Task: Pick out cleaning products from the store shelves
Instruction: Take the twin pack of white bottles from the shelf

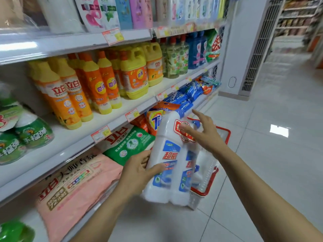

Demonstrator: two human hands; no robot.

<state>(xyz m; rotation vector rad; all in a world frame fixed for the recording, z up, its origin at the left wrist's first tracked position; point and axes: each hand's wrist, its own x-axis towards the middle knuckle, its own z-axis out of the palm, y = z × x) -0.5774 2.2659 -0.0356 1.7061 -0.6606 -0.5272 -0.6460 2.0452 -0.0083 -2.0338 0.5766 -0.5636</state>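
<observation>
Two bottles (168,137) — left hand (139,170) grips them low, right hand (206,135) spread beside.

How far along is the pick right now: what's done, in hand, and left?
Done: the twin pack of white bottles is off the shelves. In hand: left hand grips its lower side, right hand open at its top, above the red basket. Left: setting it in; basket contents too blurred to tell.

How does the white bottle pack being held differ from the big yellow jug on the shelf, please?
The white bottle pack is gripped, tilted, by the left hand; the yellow jug stands upright on the shelf. The pack's labels are blue, the jug's orange. Both are plastic.
</observation>
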